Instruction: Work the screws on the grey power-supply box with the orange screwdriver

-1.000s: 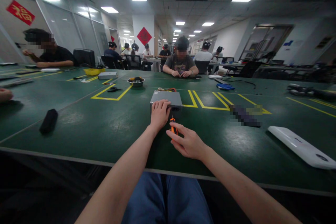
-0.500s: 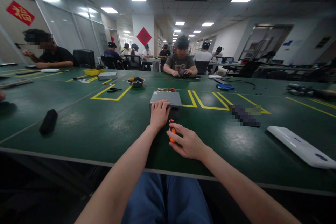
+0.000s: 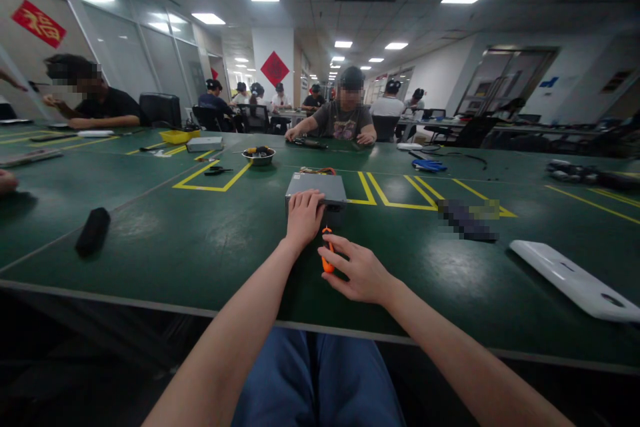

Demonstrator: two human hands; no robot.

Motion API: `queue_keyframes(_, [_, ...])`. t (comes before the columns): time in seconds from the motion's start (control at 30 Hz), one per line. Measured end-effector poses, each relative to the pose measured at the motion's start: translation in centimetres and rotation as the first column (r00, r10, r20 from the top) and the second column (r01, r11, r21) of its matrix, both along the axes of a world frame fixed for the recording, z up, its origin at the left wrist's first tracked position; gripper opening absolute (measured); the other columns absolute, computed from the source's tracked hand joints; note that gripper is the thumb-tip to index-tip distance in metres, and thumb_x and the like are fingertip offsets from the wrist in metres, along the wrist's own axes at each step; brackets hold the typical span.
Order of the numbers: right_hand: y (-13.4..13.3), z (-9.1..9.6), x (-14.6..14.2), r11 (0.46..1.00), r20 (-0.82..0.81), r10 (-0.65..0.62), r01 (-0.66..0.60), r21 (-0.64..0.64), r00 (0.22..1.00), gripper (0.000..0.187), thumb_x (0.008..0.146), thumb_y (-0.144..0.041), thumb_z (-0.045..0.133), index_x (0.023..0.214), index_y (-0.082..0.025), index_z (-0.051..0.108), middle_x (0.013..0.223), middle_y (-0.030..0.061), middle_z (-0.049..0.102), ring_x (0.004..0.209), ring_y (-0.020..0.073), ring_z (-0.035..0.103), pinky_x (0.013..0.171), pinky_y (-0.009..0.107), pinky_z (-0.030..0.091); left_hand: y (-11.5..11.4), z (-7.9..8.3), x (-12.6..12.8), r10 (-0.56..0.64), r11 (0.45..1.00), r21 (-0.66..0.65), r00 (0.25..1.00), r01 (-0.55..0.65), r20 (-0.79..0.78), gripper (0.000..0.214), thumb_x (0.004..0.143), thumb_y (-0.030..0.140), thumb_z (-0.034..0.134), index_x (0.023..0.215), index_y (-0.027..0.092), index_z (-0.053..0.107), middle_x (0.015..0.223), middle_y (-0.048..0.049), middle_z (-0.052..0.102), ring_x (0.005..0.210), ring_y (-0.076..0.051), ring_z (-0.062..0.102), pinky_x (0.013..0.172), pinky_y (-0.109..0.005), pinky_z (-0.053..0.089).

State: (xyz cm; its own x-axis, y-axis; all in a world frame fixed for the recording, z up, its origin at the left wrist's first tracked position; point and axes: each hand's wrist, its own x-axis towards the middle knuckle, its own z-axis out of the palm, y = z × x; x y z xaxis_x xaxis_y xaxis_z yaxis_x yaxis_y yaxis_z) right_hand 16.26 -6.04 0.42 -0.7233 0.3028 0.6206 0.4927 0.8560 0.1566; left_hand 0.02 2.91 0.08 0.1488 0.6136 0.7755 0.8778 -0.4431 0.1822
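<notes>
A grey metal box (image 3: 320,187) lies on the green table (image 3: 200,247) straight ahead, with coloured wires at its far side. My left hand (image 3: 303,218) rests on the box's near left corner, fingers curled over the edge. My right hand (image 3: 356,270) is closed around an orange-handled screwdriver (image 3: 327,257), whose tip points at the box's near face.
A black pouch (image 3: 93,231) lies at the left, a white flat device (image 3: 575,279) at the right, a blurred dark item (image 3: 467,219) between. Farther off stand a metal bowl (image 3: 259,155), scissors (image 3: 216,171) and blue pliers (image 3: 429,165). Other people sit working at the far side and left.
My hands and the screwdriver have barely moved. The person across the table has spread their arms apart. A hand at the left edge shifted.
</notes>
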Motion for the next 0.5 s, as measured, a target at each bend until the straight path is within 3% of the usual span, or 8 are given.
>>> queue_keyframes(0.1, [-0.08,0.17,0.03,1.000,0.013,0.015,-0.016,0.022,1.000,0.032,0.087,-0.029,0.049,0.117,-0.017,0.051,0.121,0.0175,0.051,0.103,0.0236,0.058,0.080,0.034,0.051,0.02,0.00,0.03,-0.003,1.000,-0.003,1.000,0.003,0.004,0.024,0.088,0.026,0.043,0.111,0.024,0.052,0.121,-0.0054,0.056,0.116,-0.021,0.046,0.104,-0.041,0.028])
queue_keyframes(0.33, [0.19,-0.15,0.18,1.000,-0.208,-0.001,0.001,0.003,0.978,0.019,0.086,-0.032,0.053,0.098,-0.018,0.046,0.112,0.0152,0.058,0.089,0.0210,0.063,0.068,0.031,0.054,-0.05,0.02,0.00,0.002,1.000,0.001,1.000,-0.002,-0.004,0.024,0.088,0.025,0.043,0.111,0.025,0.052,0.121,-0.0046,0.056,0.116,-0.021,0.046,0.105,-0.041,0.027])
queue_keyframes(0.5, [0.13,0.05,0.29,1.000,-0.098,0.001,-0.002,-0.001,0.995,0.026,0.087,-0.031,0.051,0.110,-0.018,0.049,0.116,0.0158,0.052,0.096,0.0209,0.060,0.075,0.032,0.053,-0.12,0.00,0.01,-0.002,1.000,-0.003,1.000,0.002,-0.014,0.028,0.085,0.021,0.046,0.112,0.024,0.051,0.122,-0.0049,0.054,0.117,-0.021,0.045,0.106,-0.041,0.026])
